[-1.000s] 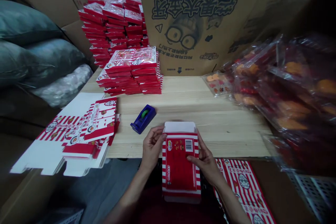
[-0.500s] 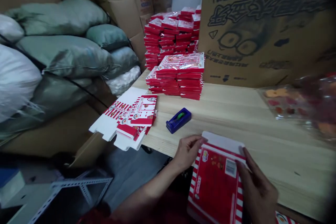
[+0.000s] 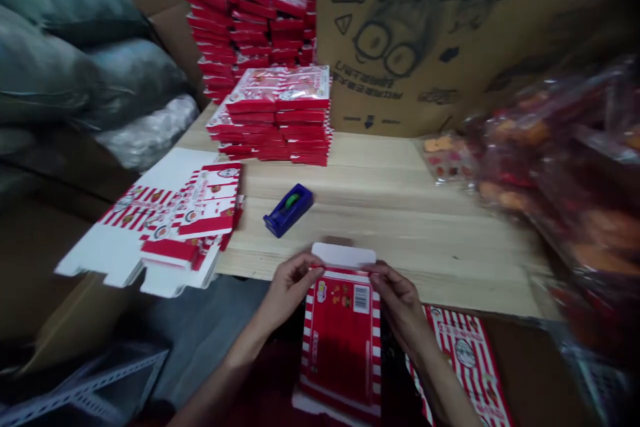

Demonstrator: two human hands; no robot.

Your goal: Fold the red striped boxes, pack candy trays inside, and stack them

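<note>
- In the head view, the left hand (image 3: 293, 283) and right hand (image 3: 400, 293) are drawn in narrow, each pinching an upper corner of one red box (image 3: 340, 347), which lies between them, near the person's body.
- Gripping both corners seems to keep the box's end steady and its white flap (image 3: 344, 254) free, pointing away over the counter (image 3: 390, 213).
- Just beyond the left hand sits a blue tape dispenser (image 3: 289, 211), probably placed there for easy reach.
- Farther left of the hands, flat printed cartons (image 3: 145, 213) overlap in a pile, likely to save room.
- Beyond the hands, a neat stack of red boxes (image 3: 277, 113) stands before a taller, looser pile (image 3: 250, 20); setting them far back seems to keep the near area workable.
- Right of the hands are clear plastic packets (image 3: 575, 193), too blurred to count or read.
- Below the right hand, the forearm partly covers a striped printed sheet (image 3: 465, 353).
- Fingers hide the box's upper corners, and its underside and inside cannot be seen; whether anything is inside, I cannot tell.
- The large cardboard carton (image 3: 425, 47) behind is cut off at the top.
</note>
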